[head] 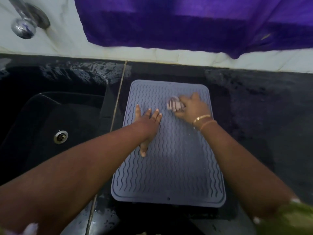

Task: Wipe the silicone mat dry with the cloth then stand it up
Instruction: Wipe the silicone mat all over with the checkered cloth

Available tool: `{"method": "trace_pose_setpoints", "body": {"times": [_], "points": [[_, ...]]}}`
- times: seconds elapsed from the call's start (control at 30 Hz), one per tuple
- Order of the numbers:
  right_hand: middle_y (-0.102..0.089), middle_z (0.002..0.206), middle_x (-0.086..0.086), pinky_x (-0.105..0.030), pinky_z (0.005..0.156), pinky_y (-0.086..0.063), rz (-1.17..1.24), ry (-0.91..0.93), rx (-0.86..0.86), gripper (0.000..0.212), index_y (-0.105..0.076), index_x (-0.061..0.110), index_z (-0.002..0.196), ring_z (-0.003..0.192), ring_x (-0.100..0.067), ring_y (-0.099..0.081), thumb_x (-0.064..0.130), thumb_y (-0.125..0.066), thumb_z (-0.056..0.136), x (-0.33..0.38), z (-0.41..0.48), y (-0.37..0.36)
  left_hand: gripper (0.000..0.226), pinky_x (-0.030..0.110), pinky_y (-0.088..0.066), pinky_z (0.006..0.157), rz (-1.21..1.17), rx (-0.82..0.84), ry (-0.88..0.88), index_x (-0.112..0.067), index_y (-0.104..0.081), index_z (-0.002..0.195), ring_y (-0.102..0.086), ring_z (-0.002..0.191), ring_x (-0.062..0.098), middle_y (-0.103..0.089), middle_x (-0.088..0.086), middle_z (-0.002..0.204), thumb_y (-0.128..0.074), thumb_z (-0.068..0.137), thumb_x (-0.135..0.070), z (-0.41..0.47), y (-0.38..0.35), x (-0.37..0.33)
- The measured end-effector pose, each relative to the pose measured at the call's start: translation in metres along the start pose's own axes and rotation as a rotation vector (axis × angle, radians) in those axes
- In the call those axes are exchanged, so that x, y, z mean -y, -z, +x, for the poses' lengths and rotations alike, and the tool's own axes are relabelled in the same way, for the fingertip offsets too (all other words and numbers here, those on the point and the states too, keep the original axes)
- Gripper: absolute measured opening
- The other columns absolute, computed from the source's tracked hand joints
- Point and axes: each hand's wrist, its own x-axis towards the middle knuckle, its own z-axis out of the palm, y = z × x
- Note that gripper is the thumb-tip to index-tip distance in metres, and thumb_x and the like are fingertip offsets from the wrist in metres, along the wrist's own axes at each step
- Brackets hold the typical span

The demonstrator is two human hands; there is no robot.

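A grey-blue silicone mat [171,175] with wavy ridges lies flat on the black counter, to the right of the sink. My left hand [148,122] presses flat on the mat's upper left part, fingers spread and straight. My right hand [191,106] grips a small bunched pale cloth [173,104] against the mat's upper right area. Most of the cloth is hidden under the fingers.
A black sink [50,126] with a metal drain [60,136] lies to the left, under a chrome tap [23,26]. The black counter [262,116] is wet around the mat. A purple cloth [194,22] hangs on the white tiled wall behind.
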Motion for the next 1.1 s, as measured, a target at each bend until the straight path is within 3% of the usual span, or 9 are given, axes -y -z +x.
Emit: {"method": "trace_pose_setpoints", "body": {"times": [0.23, 0.47, 0.67, 0.87, 1.0, 1.1], "points": [[-0.039, 0.114, -0.011, -0.040, 0.076, -0.054, -0.003, 0.032, 0.037, 0.059, -0.047, 0.031, 0.127, 0.092, -0.034, -0.058, 0.048, -0.067, 0.074, 0.010, -0.082, -0.023, 0.151, 0.068, 0.009, 0.109, -0.022, -0.005, -0.005, -0.009, 0.029, 0.145, 0.023, 0.144, 0.031, 0.032, 0.009, 0.154, -0.087, 0.055, -0.047, -0.001, 0.001, 0.001], [-0.040, 0.121, -0.017, -0.039, 0.085, -0.049, -0.061, 0.098, 0.001, 0.050, -0.048, 0.022, 0.123, 0.098, -0.037, -0.056, 0.039, -0.066, 0.080, -0.001, 0.015, -0.005, 0.156, 0.070, 0.008, 0.108, 0.014, 0.005, 0.007, -0.008, 0.031, 0.143, 0.022, 0.144, 0.033, 0.033, 0.010, 0.153, -0.087, 0.052, -0.050, 0.004, 0.000, 0.000], [-0.037, 0.133, -0.018, -0.048, 0.094, -0.039, -0.286, -0.026, -0.027, 0.051, -0.046, 0.023, 0.129, 0.119, -0.041, -0.038, 0.039, -0.059, 0.082, 0.016, 0.066, 0.007, 0.156, 0.068, 0.009, 0.108, 0.024, -0.003, 0.021, -0.009, 0.031, 0.144, 0.021, 0.144, 0.032, 0.032, 0.009, 0.154, -0.087, 0.051, -0.052, 0.003, 0.000, 0.000], [-0.042, 0.125, -0.019, -0.037, 0.086, -0.043, -0.167, 0.092, 0.043, 0.042, -0.050, 0.013, 0.120, 0.105, -0.038, -0.050, 0.021, -0.059, 0.080, 0.019, -0.031, 0.001, 0.155, 0.068, 0.009, 0.108, -0.015, 0.006, 0.012, -0.009, 0.031, 0.144, 0.022, 0.144, 0.031, 0.033, 0.008, 0.154, -0.087, 0.052, -0.050, 0.000, 0.000, 0.001], [-0.043, 0.123, -0.017, -0.041, 0.077, -0.047, -0.080, 0.162, 0.060, 0.047, -0.052, 0.017, 0.122, 0.103, -0.039, -0.048, 0.025, -0.061, 0.076, 0.023, -0.122, -0.017, 0.154, 0.067, 0.007, 0.109, -0.040, -0.006, 0.003, -0.008, 0.030, 0.144, 0.022, 0.144, 0.032, 0.033, 0.009, 0.153, -0.088, 0.053, -0.046, 0.000, -0.002, 0.001], [-0.045, 0.122, -0.016, -0.044, 0.083, -0.048, -0.075, 0.184, 0.068, 0.049, -0.054, 0.021, 0.121, 0.106, -0.037, -0.048, 0.027, -0.063, 0.074, 0.023, -0.152, -0.029, 0.157, 0.067, 0.009, 0.107, -0.040, 0.011, 0.004, -0.007, 0.032, 0.142, 0.023, 0.143, 0.032, 0.034, 0.010, 0.153, -0.089, 0.050, -0.046, 0.001, -0.001, 0.000]]}}
